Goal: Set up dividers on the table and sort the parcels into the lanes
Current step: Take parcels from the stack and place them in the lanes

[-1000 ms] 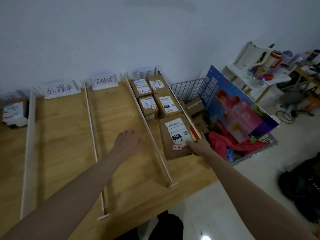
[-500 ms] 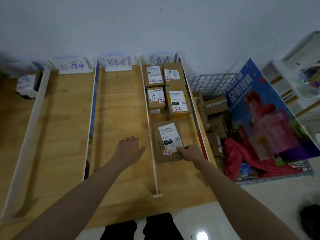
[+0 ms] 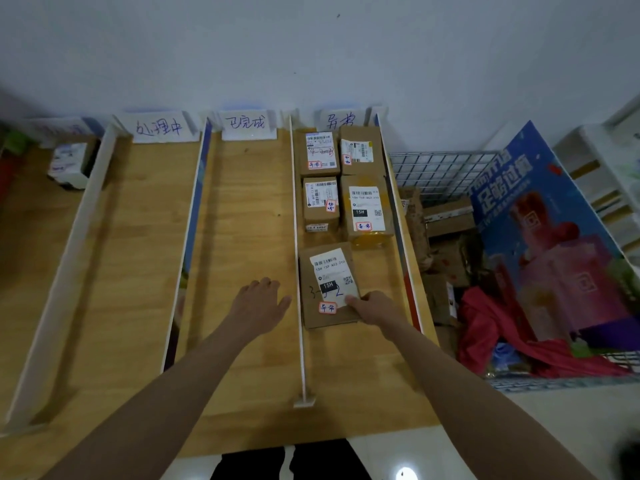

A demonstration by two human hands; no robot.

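A wooden table (image 3: 242, 382) carries several white dividers (image 3: 300, 258) that form lanes, each with a handwritten label card (image 3: 247, 123) at the wall end. In the rightmost lane lie several brown parcels (image 3: 363, 209) with white shipping labels. My right hand (image 3: 372, 308) grips the near right corner of the closest parcel (image 3: 327, 289), which lies flat against the divider. My left hand (image 3: 258, 306) rests open, palm down, on the wood of the middle lane just left of that divider.
A wire basket (image 3: 443, 168) right of the table holds more cardboard parcels (image 3: 448, 220), red cloth and a blue poster board (image 3: 554, 237). A small white-labelled box (image 3: 69, 164) sits in the far left lane. A white wall backs the table.
The view has swung to look straight down the lanes. My right hand has slid the near parcel left, further into the right lane, up to the divider. My left hand stays on the middle lane.
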